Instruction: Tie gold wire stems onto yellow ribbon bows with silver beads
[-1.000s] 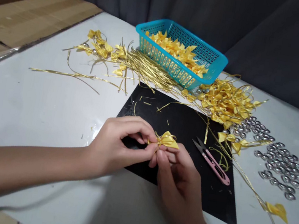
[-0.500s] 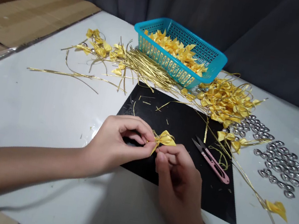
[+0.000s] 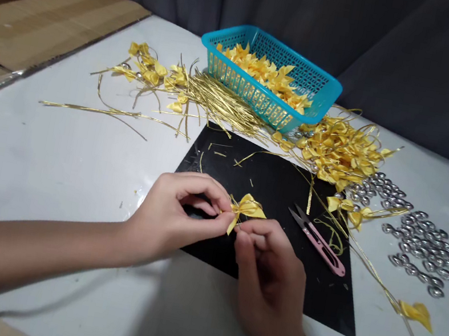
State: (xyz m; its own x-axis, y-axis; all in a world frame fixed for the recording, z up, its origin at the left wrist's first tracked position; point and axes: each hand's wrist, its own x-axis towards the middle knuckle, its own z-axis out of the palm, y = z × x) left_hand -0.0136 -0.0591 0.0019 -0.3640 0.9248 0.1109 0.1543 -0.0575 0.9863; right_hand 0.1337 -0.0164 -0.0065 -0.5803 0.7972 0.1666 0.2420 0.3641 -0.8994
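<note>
Between thumb and fingers, my left hand (image 3: 181,218) pinches a yellow ribbon bow (image 3: 251,207) with gold cord around its middle. My right hand (image 3: 271,269) is closed in a pinch just below the bow, on what looks like a thin end of the gold cord (image 3: 239,225). Both hands are over a black sheet (image 3: 229,163) on the white table. Right of them on the sheet lie pink-handled thread snips (image 3: 318,239), blades pointing up and left.
Behind the sheet stands a blue basket (image 3: 327,102) of yellow bows, with a bundle of gold cords (image 3: 222,104) before it. Finished-looking bows (image 3: 340,153) are heaped at its right. Several silver beads (image 3: 423,244) are spread on the right side.
My right hand has shifted very slightly right and down, away from the left hand. More of the bow shows between them.
</note>
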